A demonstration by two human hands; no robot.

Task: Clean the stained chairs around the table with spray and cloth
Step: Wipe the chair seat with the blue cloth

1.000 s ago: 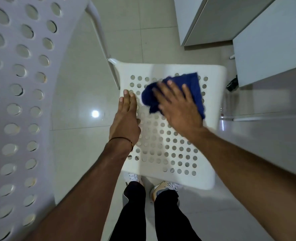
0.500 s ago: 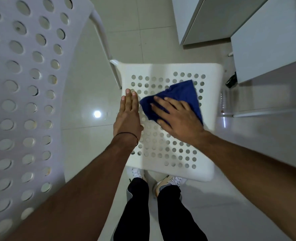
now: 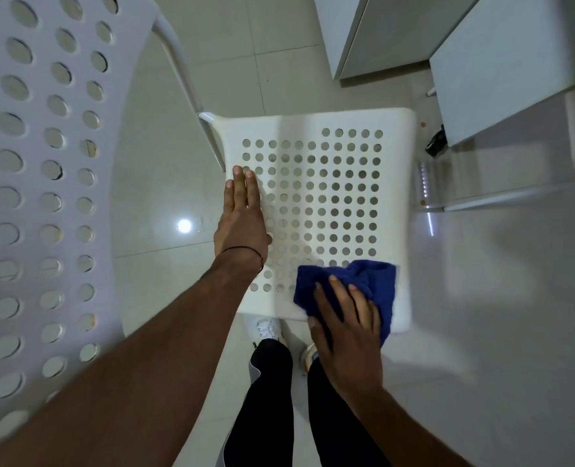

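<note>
Right hand (image 3: 347, 335) nearest: fingers spread flat, palm pressing the blue cloth (image 3: 357, 284) onto the near right corner of the white perforated chair seat (image 3: 313, 197). That grip is a flat press, not a pinch; cloth bunched under the fingers, part hanging off the near edge. Left hand (image 3: 242, 217) lies flat along the seat's left edge, fingers together, holding nothing, steadying the chair. Judgement: cloth is soft and light, folds easily, so keep it under the palm with downward pressure. Seat is stiff, smooth plastic, likely slick if wet; chair looks light, so brace at the edge as now. Holes may snag the cloth edges. Farther: perforated backrest (image 3: 43, 163) at left, tiled floor (image 3: 279, 62), white cabinets (image 3: 481, 62). No spray bottle in view.
</note>
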